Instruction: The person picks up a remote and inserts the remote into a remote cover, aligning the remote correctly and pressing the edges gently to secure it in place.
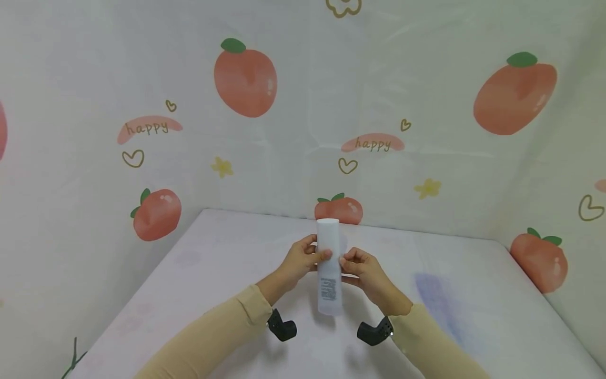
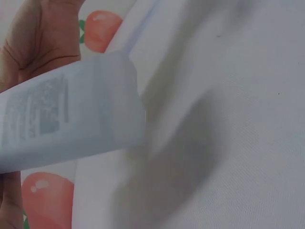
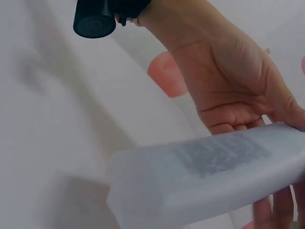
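A tall white bottle (image 1: 330, 267) is held almost upright above the table, with a block of small grey print low on its side. My left hand (image 1: 299, 259) grips it from the left, thumb across the front and fingers behind. On the opposite side my right hand (image 1: 368, 271) holds the bottle's edge between thumb and fingers. The left wrist view shows the printed side and the frosted lower end of the bottle (image 2: 102, 102) close up. From the right wrist, the same frosted end of the bottle (image 3: 143, 186) appears, with fingers partly hidden behind the body.
A white cloth covers the table (image 1: 227, 237), with a faint purple patch (image 1: 437, 300) on the right. Behind it hangs a white backdrop (image 1: 303, 95) printed with peaches, hearts and "happy". Each wrist wears a black camera (image 1: 282, 326).
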Available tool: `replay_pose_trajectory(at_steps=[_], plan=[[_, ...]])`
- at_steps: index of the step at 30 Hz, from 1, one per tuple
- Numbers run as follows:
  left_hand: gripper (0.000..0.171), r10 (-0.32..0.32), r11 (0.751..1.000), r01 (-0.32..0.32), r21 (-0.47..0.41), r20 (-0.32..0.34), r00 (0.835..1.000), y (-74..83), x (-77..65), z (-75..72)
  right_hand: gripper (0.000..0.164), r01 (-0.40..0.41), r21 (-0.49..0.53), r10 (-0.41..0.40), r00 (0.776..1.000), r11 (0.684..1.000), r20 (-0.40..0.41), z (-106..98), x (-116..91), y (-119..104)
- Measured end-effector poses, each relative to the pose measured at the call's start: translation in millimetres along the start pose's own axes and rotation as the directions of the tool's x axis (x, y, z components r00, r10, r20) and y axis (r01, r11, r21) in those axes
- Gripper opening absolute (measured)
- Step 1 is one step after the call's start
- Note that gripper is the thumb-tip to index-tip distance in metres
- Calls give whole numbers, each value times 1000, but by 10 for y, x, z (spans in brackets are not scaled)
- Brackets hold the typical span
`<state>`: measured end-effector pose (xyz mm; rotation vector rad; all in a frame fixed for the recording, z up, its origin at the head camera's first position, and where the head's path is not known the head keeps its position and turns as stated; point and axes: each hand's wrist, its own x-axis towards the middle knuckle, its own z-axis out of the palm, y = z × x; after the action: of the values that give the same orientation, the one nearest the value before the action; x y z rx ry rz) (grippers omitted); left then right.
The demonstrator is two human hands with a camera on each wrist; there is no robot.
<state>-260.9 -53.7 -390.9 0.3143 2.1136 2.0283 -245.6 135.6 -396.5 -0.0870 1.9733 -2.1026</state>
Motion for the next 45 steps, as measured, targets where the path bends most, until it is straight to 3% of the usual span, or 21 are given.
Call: replay_pose_trajectory(at_steps=[7,12,16,19,31,41,45], plan=[[43,32,999,-31,25,-54,998,34,58,53,18,-30,119,40,996,992,-81,45,5,-48],[43,22,996,-17,82,-52,998,81,81,54,10,-59,129,77,987,990,-139,95,21,-89],[40,11,992,-6,127,-36,999,89,90,32,19,-89,125,110,979,988,-171,133,34,-97],[40,-6,990,9,141,-20,1000,82,97,26,25,-101,119,122,976,988,-178,135,43,-107],[40,-64,981,65,182,-12,998,145,68,33,23,-111,105,130,973,988,-188,111,137,-200],[40,-93,979,95,179,-19,995,64,29,23,24,-129,89,145,969,988,-200,114,203,-185],[39,-105,975,107,192,-22,994,41,11,16,22,-117,38,123,975,992,-185,128,178,-139]])
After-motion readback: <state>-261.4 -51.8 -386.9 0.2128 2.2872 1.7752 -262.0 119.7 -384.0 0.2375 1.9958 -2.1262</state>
